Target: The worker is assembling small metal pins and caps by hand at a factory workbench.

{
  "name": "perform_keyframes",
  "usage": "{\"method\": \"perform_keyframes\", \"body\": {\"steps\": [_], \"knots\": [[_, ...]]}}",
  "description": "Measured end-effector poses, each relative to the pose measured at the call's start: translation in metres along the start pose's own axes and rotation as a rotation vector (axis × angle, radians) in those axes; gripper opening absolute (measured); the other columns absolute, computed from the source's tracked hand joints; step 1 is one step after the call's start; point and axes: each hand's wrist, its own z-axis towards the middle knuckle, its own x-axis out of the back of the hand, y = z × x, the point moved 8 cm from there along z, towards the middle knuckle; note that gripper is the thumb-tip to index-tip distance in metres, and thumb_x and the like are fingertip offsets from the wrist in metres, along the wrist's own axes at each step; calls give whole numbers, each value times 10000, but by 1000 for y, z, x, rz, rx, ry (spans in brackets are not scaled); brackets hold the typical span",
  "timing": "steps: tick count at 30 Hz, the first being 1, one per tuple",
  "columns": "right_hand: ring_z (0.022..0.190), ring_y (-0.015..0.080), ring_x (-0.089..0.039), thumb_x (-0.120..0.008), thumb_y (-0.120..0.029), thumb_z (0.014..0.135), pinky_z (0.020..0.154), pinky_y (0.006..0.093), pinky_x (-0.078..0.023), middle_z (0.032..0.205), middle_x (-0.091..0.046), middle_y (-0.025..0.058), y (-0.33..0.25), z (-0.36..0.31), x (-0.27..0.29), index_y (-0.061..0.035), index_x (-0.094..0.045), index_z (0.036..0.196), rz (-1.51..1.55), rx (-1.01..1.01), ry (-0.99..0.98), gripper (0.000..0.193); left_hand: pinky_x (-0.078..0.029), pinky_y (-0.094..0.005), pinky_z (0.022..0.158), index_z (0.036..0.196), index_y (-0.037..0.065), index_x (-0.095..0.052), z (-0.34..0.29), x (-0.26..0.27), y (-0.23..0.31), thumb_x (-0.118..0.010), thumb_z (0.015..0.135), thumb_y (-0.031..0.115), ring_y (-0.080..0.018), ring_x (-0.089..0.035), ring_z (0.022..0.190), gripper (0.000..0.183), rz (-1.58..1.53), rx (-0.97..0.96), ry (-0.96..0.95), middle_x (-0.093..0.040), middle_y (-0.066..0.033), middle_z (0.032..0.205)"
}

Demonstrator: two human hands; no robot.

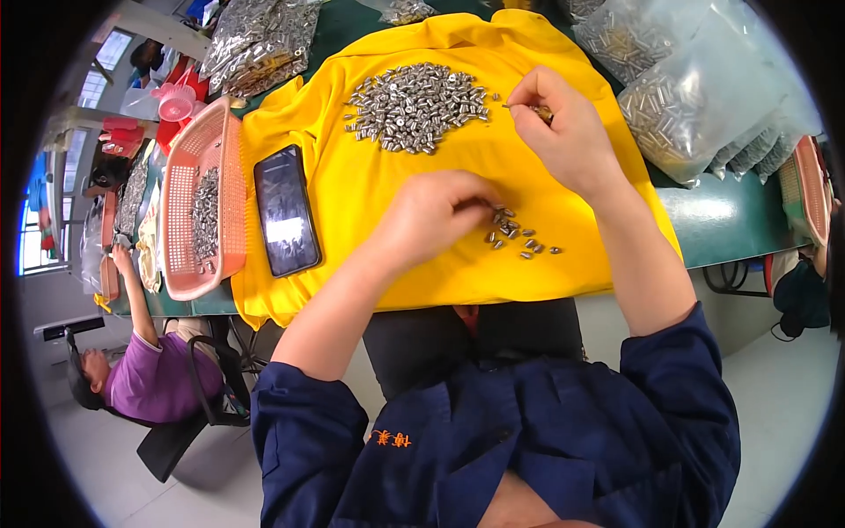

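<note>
Lying just beside the left hand [433, 209]: metal pieces [506, 231].

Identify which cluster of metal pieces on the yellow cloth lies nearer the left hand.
The small, loose cluster beside the left hand; the big, dense heap lies farther up the yellow cloth.

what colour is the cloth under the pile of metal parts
Plain yellow; the cloth shows best in the head view.

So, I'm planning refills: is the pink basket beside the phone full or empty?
Neither: the pink basket is partly filled. Small metal parts lie along its bottom, and bare mesh shows around them.
</note>
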Motion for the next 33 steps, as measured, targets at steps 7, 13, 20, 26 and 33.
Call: {"method": "perform_keyframes", "body": {"steps": [7,13,20,26,33], "knots": [[590,116,-462,-494,-80,735,545,241,-389,661,-514,46,-7,0,0,-25,-472,782,65,-20,-31,76,-446,-308,686,817,19,-590,6,59,11,-554,701,32,-254,-562,779,122,634,-176,238,-589,-95,828],[590,120,-468,-496,-78,732,551,241,-391,664,-519,53,-10,-1,-1,-22,-471,781,37,-32,-35,78,-438,-335,659,755,37,-580,18,63,-1,-570,685,65,-265,-542,744,76,739,-193,163,-559,-92,747],[569,145,-481,-502,-77,726,547,249,-396,659,-527,70,-16,-2,-2,-19,-475,788,-9,12,-46,88,-436,-330,655,754,51,-582,22,58,5,-578,673,82,-262,-535,750,87,791,-189,48,-543,-78,769],[559,153,-475,-497,-82,728,536,258,-391,646,-518,67,-13,-1,-4,-21,-475,787,-7,21,-54,88,-445,-294,649,788,49,-589,23,53,15,-591,694,78,-215,-560,733,99,911,-221,26,-567,-49,777],[588,134,-461,-487,-89,729,544,246,-378,639,-487,47,-12,-6,-16,-28,-473,778,110,-1,-207,80,-457,-209,666,865,-2,-569,24,40,-12,-614,723,12,-109,-569,713,150,-689,60,195,-598,-45,777]]}}
